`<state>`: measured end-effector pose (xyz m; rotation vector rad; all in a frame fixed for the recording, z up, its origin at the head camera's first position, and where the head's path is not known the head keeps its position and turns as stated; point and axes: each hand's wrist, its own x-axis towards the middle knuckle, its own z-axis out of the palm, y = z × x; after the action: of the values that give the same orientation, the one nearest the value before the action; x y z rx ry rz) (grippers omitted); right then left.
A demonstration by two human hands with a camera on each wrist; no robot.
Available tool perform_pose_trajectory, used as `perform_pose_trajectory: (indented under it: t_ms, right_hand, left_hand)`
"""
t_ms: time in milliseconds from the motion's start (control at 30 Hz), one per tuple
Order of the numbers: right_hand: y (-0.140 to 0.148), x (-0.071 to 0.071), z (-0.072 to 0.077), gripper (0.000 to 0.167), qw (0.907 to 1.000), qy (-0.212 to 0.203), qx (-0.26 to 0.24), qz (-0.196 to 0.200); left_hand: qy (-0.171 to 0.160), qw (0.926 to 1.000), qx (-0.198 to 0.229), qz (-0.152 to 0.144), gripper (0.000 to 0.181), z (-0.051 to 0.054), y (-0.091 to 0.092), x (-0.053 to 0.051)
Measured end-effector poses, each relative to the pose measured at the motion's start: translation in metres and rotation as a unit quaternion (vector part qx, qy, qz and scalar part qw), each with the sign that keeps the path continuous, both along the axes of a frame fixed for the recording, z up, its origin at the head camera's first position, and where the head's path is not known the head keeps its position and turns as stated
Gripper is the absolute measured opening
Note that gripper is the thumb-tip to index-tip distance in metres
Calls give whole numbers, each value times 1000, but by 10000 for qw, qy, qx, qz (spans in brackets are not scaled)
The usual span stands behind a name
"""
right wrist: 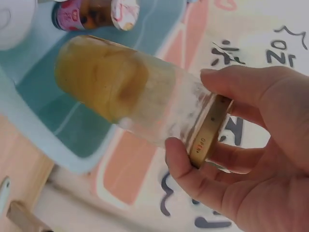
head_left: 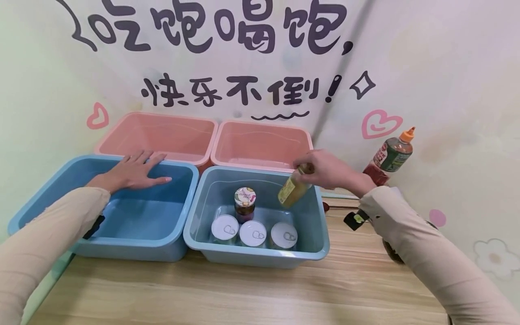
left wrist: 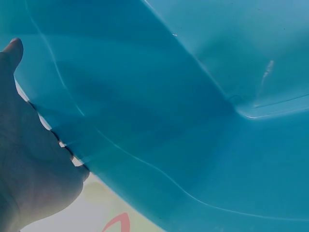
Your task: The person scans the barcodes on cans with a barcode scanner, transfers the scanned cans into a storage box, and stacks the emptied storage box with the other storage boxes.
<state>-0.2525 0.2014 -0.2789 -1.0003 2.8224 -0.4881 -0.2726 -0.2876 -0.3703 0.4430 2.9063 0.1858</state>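
Note:
My right hand [head_left: 322, 170] grips a glass jar [head_left: 293, 190] by its gold lid [right wrist: 209, 130], tilted over the right blue bin [head_left: 260, 258]. Yellowish contents fill the lower part of the jar in the right wrist view. Inside that bin stand a dark jar [head_left: 245, 205] with a patterned lid and, in front of it, a row of three white-topped cans [head_left: 253, 233] with pull tabs. My left hand [head_left: 134, 171] rests with spread fingers on the back rim of the left blue bin [head_left: 178, 241]; in the left wrist view its thumb reaches over the inner wall.
Two pink bins [head_left: 162, 118] [head_left: 264, 126] stand behind the blue ones against the printed wall. An orange-tipped squeeze bottle [head_left: 393, 153] stands at the right, behind my right forearm. A dark-headed spoon [head_left: 339, 207] lies beside the right bin on the wooden table [head_left: 227, 293].

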Motion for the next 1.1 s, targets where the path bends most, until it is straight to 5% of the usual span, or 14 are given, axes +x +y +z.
perform_pose_trajectory:
  t_ms: [433, 833, 1100]
  right_hand:
    - [36, 22, 33, 38, 9931, 218, -71, -1149]
    - [69, 41, 53, 40, 9807, 1003, -127, -1674]
    - [96, 47, 47, 44, 9805, 606, -1, -1871]
  left_hand:
    - [28, 10000, -12, 0, 93, -1, -2, 1]
    - [51, 10000, -2, -4, 93, -2, -1, 1]
    - [70, 10000, -55, -22, 94, -2, 0, 1]
